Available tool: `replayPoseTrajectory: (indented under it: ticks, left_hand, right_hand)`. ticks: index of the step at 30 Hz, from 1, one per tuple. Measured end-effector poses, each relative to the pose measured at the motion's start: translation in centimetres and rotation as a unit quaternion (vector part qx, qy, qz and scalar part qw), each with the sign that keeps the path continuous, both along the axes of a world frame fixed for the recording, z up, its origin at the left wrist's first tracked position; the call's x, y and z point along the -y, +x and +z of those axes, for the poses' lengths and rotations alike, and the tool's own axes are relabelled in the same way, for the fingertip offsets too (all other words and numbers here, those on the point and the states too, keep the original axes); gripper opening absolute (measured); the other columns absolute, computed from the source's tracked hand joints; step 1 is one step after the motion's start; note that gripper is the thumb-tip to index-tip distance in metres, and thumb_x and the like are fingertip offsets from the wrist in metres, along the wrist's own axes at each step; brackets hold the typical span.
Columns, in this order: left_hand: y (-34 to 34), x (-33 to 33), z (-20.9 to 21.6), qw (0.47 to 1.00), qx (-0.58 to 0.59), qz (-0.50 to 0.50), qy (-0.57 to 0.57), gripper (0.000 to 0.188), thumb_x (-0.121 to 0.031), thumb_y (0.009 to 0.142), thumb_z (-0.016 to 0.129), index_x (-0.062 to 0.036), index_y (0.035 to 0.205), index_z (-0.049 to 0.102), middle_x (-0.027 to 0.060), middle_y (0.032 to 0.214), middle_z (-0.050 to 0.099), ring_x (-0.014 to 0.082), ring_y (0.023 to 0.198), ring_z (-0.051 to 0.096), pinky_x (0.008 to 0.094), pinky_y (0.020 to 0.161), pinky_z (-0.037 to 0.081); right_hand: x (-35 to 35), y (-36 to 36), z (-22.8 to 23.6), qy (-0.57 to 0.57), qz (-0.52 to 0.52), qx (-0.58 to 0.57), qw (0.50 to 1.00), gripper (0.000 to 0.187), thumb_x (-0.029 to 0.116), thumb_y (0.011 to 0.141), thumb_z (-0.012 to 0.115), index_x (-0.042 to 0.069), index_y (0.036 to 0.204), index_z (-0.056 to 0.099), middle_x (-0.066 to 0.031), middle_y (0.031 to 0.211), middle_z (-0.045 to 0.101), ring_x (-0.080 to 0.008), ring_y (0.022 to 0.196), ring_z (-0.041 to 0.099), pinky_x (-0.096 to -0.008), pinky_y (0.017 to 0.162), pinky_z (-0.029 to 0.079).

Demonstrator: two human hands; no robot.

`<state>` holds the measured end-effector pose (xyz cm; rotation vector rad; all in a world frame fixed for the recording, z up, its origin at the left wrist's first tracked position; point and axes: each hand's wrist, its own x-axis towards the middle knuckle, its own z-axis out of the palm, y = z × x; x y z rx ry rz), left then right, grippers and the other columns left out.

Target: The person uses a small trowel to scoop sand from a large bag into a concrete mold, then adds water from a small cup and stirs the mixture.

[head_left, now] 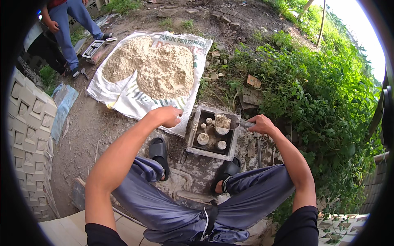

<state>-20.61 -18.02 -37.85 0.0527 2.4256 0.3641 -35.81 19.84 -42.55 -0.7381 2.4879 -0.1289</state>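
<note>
My right hand [262, 125] is wrapped round the handle of a trowel [236, 122]. Its blade reaches over a square, box-like mould [210, 153] and carries a lump of pale, damp mix [222, 121]. Inside the mould stand several round plugs of different sizes, among them a pale one [203, 139] near the left wall. To the left of the mould, above the sack's near corner, is my left hand [169, 116]. Its fingers are curled in; whatever they hold, if anything, is hidden.
A heap of pale sandy mix [164, 69] lies on a white sack [117, 96] beyond my hands. Dense green plants [312, 94] crowd the right. Stacked patterned blocks [30, 135] line the left. Another person [67, 28] stands at far left, beside another mould [93, 48].
</note>
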Motion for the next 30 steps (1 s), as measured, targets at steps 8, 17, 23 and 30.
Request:
replayPoseTrajectory:
  ticks: [8,17,23,30]
  left_hand:
    - [-0.2,0.1,-0.5,1.0,0.006,-0.01,-0.012,0.041,-0.027,0.092,0.051,-0.0085,0.129,0.051,0.02,0.122,0.058,0.0345,0.112,0.057,0.0422,0.094,0.045]
    - [0.1,0.1,-0.4,1.0,0.006,-0.007,-0.01,0.04,-0.028,0.092,0.051,-0.0067,0.126,0.052,0.0197,0.122,0.059,0.0343,0.112,0.056,0.0427,0.095,0.045]
    - [-0.1,0.6,-1.2,1.0,-0.004,-0.013,0.0,0.041,-0.027,0.092,0.051,-0.0044,0.126,0.052,0.0201,0.121,0.059,0.0344,0.112,0.056,0.0422,0.095,0.044]
    - [0.0,0.5,-1.1,1.0,0.001,0.002,0.009,0.04,-0.026,0.091,0.052,-0.0053,0.126,0.053,0.0205,0.119,0.06,0.0342,0.111,0.057,0.0423,0.094,0.045]
  right_hand:
    - [1.8,0.0,-0.4,0.024,0.061,-0.121,0.99,0.044,0.024,0.067,0.063,0.026,0.11,0.07,-0.0149,0.087,0.069,-0.033,0.082,0.066,-0.0417,0.075,0.054]
    - [3.6,0.9,-0.8,0.019,0.109,-0.176,0.978,0.038,0.016,0.068,0.064,0.02,0.105,0.07,-0.0141,0.082,0.068,-0.0326,0.078,0.066,-0.0428,0.069,0.053]
    - [4.4,1.9,-1.2,-0.027,0.167,-0.235,0.957,0.033,0.006,0.074,0.06,0.015,0.105,0.067,-0.0145,0.081,0.063,-0.0308,0.079,0.066,-0.0424,0.065,0.052]
    - [5.0,2.5,0.6,-0.02,0.133,-0.211,0.968,0.029,0.008,0.074,0.061,0.01,0.102,0.067,-0.0161,0.082,0.064,-0.0332,0.079,0.066,-0.0436,0.066,0.052]
